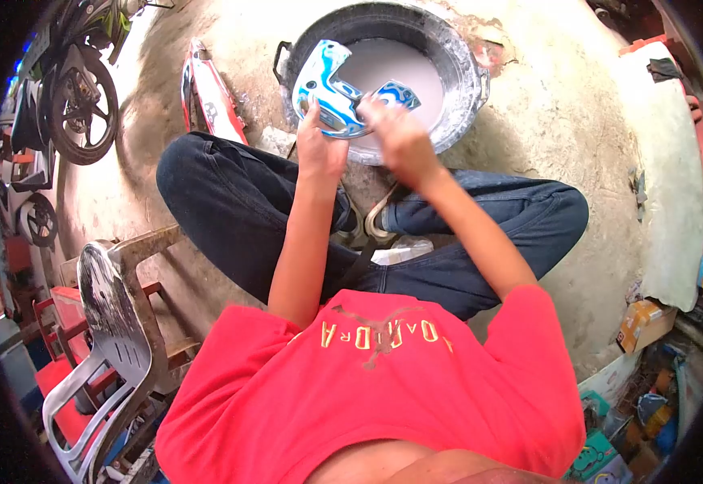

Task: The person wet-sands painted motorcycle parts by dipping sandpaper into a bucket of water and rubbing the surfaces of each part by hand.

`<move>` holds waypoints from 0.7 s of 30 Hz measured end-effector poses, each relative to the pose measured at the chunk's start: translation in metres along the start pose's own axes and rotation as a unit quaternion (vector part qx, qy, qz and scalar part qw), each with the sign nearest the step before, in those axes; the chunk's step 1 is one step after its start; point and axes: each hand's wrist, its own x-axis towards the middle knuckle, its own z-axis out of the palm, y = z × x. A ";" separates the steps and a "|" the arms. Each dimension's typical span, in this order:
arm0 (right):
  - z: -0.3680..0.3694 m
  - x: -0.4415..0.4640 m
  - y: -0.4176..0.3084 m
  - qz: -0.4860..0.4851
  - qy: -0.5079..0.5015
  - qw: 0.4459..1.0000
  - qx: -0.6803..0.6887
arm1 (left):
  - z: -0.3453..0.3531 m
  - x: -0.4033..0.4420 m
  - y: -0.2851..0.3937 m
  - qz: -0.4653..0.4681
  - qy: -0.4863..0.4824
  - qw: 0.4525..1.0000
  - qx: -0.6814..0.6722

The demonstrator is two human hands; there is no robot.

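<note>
My left hand (321, 149) grips the lower edge of a glossy panel with blue and white swirls (325, 79), its thumb up against the surface. The panel looks like a curved plastic motorcycle body part and is held over a black basin (466, 60) of cloudy, pale liquid. At the panel's right part, my right hand (406, 143) is blurred, with its fingers curled in against the panel. Whatever those fingers pinch is hidden.
A red and white motorcycle panel (212, 97) lies on the concrete floor left of the basin. Motorcycle wheels (85, 105) stand farther left. A worn plastic chair (117, 315) is beside my left side. At the right are a cardboard box (644, 325) and a pale slab (674, 185).
</note>
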 end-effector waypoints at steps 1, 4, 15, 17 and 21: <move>0.003 0.002 0.019 0.071 0.009 0.997 -0.020 | 0.002 -0.001 0.001 0.009 -0.001 1.000 0.005; 0.013 -0.009 0.029 0.137 -0.022 0.988 -0.073 | -0.001 -0.001 0.000 0.018 0.009 1.000 0.013; 0.029 -0.029 0.031 0.038 -0.009 0.996 -0.080 | -0.025 0.013 -0.014 0.020 0.024 0.999 0.025; 0.027 -0.023 -0.004 -0.017 0.000 1.000 -0.021 | -0.034 0.013 -0.011 -0.006 0.032 0.999 0.017; 0.028 -0.011 0.067 0.266 -0.105 0.958 0.001 | -0.016 0.005 0.000 0.026 0.041 0.999 0.025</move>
